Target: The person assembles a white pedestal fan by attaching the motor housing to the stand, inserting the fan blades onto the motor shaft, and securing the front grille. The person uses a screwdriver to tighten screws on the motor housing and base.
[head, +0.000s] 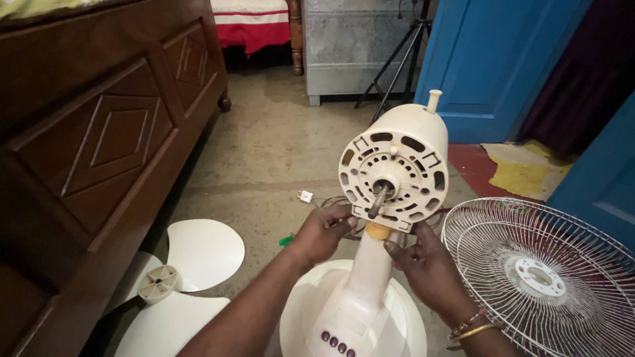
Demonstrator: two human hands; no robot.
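Observation:
A cream fan motor head (395, 165) stands upright on its stand (362, 291), its bare metal shaft pointing toward me. My left hand (322, 231) grips the lower left edge of the motor housing. My right hand (426, 264), with gold bangles at the wrist, holds the neck just under the housing near the yellow collar (378, 231). A round base with purple buttons (337, 344) sits below.
A detached white fan blade (178, 277) lies on the floor at left beside a dark wooden bed frame (99, 145). A white wire guard (549, 277) lies at right. A white plug (305, 196), a tripod (397, 59) and blue doors (489, 59) stand beyond.

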